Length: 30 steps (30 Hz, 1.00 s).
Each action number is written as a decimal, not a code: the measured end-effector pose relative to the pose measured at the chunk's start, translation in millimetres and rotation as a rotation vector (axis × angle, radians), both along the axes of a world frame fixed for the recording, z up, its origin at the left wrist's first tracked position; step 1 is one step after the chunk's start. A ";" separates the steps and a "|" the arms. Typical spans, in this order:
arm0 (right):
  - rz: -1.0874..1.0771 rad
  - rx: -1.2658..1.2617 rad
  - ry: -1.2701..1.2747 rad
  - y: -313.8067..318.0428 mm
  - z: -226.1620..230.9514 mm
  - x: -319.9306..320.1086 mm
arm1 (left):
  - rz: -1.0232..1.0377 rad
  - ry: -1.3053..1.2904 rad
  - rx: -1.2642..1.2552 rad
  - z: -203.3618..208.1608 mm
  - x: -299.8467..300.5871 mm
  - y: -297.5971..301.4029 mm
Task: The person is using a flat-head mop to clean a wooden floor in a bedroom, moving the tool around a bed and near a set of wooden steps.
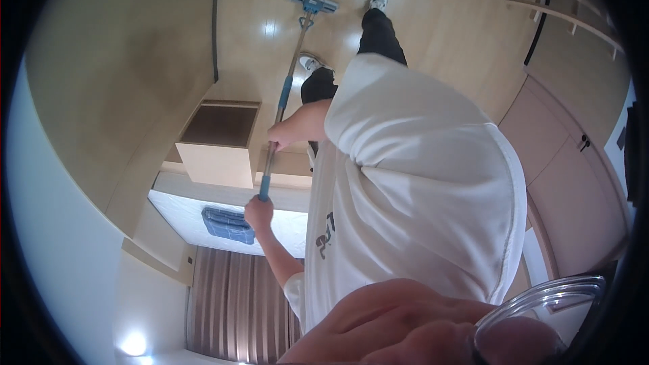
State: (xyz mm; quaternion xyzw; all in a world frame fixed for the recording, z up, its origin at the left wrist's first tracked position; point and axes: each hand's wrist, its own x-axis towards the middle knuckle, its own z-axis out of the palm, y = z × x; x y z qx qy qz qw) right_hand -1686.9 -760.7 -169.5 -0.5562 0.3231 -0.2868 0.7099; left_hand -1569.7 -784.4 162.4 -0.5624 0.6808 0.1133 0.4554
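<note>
A long-handled sponge mop slants across the left of centre, with a metal pole and blue sleeves. Its wide blue-and-grey head rests on the floor close to my white shoes. My left hand is wrapped round the top end of the pole, beside a blue grip. Farther down, my right hand is closed on the bare metal part between two blue sleeves. My white shirt and dark trousers fill much of the middle.
A light wooden cabinet stands left of the pole. Beside it lies a pale mattress with a folded blue checked cloth. Brown curtains hang beyond. Right are a door and wooden rails. The shiny floor surrounds my feet.
</note>
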 end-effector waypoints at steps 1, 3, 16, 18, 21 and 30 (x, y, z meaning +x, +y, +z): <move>-0.108 -0.013 0.038 -24.1 -4.9 -3.8 | -0.113 0.058 0.012 -14.4 5.6 -45.4; -0.078 -0.108 0.097 -9.3 -10.7 -2.3 | -0.021 0.023 0.033 -31.9 15.0 -25.4; -0.865 0.770 0.883 84.9 -128.8 -524.9 | -0.224 0.536 0.232 -221.0 -465.7 41.9; -0.871 0.660 1.236 142.4 -140.9 -629.0 | 0.043 0.581 0.709 -211.7 -570.6 74.8; -0.884 0.656 1.096 169.7 -62.2 -741.0 | 0.973 0.782 1.276 -220.2 -646.7 126.2; -0.583 0.322 1.366 158.9 -91.3 -697.2 | 1.016 0.686 1.074 -217.4 -624.2 102.3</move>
